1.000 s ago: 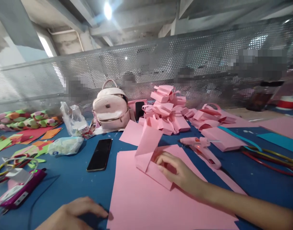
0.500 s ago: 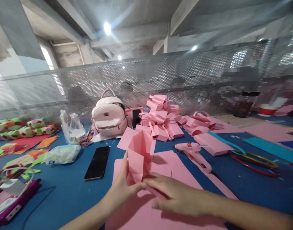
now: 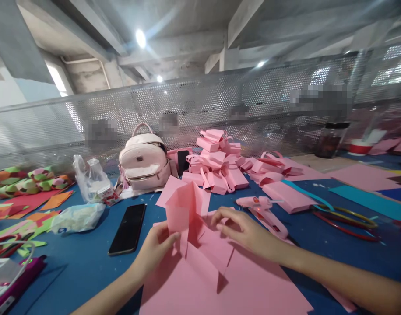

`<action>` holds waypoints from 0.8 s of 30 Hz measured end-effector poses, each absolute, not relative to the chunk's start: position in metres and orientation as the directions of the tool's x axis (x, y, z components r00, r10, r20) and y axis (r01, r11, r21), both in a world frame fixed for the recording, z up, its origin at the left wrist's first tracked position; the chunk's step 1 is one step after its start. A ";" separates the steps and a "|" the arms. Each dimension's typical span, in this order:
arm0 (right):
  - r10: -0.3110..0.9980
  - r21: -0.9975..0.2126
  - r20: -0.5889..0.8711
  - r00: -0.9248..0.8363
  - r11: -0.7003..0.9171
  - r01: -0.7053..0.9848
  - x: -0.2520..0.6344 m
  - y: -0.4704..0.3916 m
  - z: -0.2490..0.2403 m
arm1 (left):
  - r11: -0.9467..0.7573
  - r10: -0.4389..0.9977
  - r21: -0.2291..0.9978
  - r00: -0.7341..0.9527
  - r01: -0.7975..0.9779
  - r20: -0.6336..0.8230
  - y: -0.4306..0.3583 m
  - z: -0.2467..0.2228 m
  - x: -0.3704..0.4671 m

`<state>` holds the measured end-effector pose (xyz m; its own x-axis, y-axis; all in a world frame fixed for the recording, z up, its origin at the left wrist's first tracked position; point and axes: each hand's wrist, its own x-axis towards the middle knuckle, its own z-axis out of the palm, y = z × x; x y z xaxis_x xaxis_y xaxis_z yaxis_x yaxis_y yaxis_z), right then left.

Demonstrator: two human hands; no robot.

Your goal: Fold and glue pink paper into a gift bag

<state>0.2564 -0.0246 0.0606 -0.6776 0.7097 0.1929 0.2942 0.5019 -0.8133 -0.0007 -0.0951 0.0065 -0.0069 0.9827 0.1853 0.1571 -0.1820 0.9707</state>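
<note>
A folded pink paper piece [image 3: 179, 212] stands upright above large pink sheets [image 3: 246, 280] on the blue table. Its lower left side is pinched between the thumb and fingers of my left hand [image 3: 159, 245]. A creased flap stretches from it toward the front. My right hand [image 3: 241, 229] hovers to the right of the piece, fingers curved and apart, holding nothing. Just beyond that hand lies a pink glue gun [image 3: 261, 208].
A black phone [image 3: 128, 229] and a pale backpack [image 3: 144, 164] are left of the work. Behind stands a pile of pink paper bags [image 3: 220, 162]. Headband-like hoops [image 3: 348, 223] lie at right, a purple power strip [image 3: 19, 280] at front left.
My right hand has let go of the pink paper and moved up and right, its fingers opening. The lower flap now shows spread out. My left hand has shifted slightly left, still holding the piece.
</note>
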 end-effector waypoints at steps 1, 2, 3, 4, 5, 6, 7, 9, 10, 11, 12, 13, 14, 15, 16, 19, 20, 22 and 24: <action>0.690 -0.821 0.178 -0.702 0.497 0.280 0.254 -0.027 0.060 | -0.181 0.982 0.966 -0.012 0.185 0.186 -0.096 0.008 0.000; 0.668 -0.824 0.168 -0.725 0.499 0.269 0.251 -0.029 0.059 | -0.183 0.981 0.962 -0.019 0.204 0.191 -0.096 0.009 0.000; 0.648 -0.820 0.164 -0.744 0.508 0.262 0.248 -0.032 0.060 | -0.188 0.980 0.956 -0.024 0.224 0.199 -0.096 0.010 0.001; 0.629 -0.812 0.166 -0.759 0.524 0.257 0.245 -0.034 0.060 | -0.195 0.978 0.950 -0.024 0.244 0.206 -0.096 0.011 0.003; 0.612 -0.801 0.171 -0.772 0.543 0.253 0.241 -0.036 0.061 | -0.202 0.977 0.944 -0.019 0.261 0.215 -0.096 0.012 0.004; 0.598 -0.788 0.178 -0.781 0.562 0.251 0.238 -0.038 0.062 | -0.211 0.975 0.937 -0.011 0.277 0.222 -0.095 0.014 0.005; 0.591 -0.774 0.187 -0.785 0.581 0.253 0.235 -0.038 0.063 | -0.219 0.973 0.931 -0.004 0.292 0.230 -0.094 0.015 0.006; 0.595 -0.740 0.206 -0.777 0.614 0.274 0.230 -0.038 0.065 | -0.236 0.969 0.918 0.002 0.320 0.248 -0.091 0.018 0.008; 0.603 -0.720 0.220 -0.767 0.631 0.289 0.227 -0.037 0.067 | -0.244 0.966 0.911 -0.003 0.332 0.260 -0.089 0.020 0.009; 0.611 -0.701 0.234 -0.756 0.645 0.304 0.225 -0.035 0.068 | -0.251 0.962 0.905 -0.011 0.344 0.271 -0.087 0.021 0.009; 0.616 -0.683 0.247 -0.748 0.658 0.316 0.223 -0.034 0.071 | -0.258 0.959 0.900 -0.019 0.352 0.282 -0.084 0.023 0.010; 0.618 -0.669 0.260 -0.742 0.669 0.323 0.222 -0.032 0.073 | -0.266 0.956 0.895 -0.025 0.357 0.293 -0.082 0.024 0.011; 0.613 -0.650 0.284 -0.738 0.688 0.322 0.222 -0.030 0.075 | -0.274 0.953 0.893 -0.026 0.357 0.303 -0.080 0.026 0.013; 0.596 -0.619 0.325 -0.735 0.721 0.311 0.222 -0.028 0.078 | -0.284 0.950 0.892 -0.023 0.352 0.311 -0.078 0.027 0.014; 0.562 -0.568 0.383 -0.733 0.769 0.293 0.222 -0.026 0.079 | -0.293 0.948 0.892 -0.017 0.343 0.318 -0.077 0.028 0.016; 0.361 -0.266 0.582 -0.728 0.931 0.249 0.222 -0.019 0.079 | -0.306 0.945 0.900 -0.016 0.311 0.327 -0.075 0.029 0.021; 0.290 -0.150 0.632 -0.719 0.956 0.254 0.222 -0.017 0.077 | -0.304 0.946 0.904 -0.020 0.302 0.324 -0.076 0.028 0.023; 0.207 0.013 0.689 -0.694 0.955 0.297 0.220 -0.012 0.070 | -0.292 0.950 0.911 -0.024 0.291 0.312 -0.079 0.025 0.024; 0.199 0.062 0.718 -0.667 0.936 0.346 0.218 -0.007 0.062 | -0.283 0.954 0.917 -0.012 0.282 0.298 -0.083 0.022 0.025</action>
<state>0.2179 -0.0071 0.0622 -0.6671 0.1992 0.7179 0.3462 0.9361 0.0620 0.0251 -0.0828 0.0221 -0.0125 0.9544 0.2983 0.2820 -0.2829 0.9168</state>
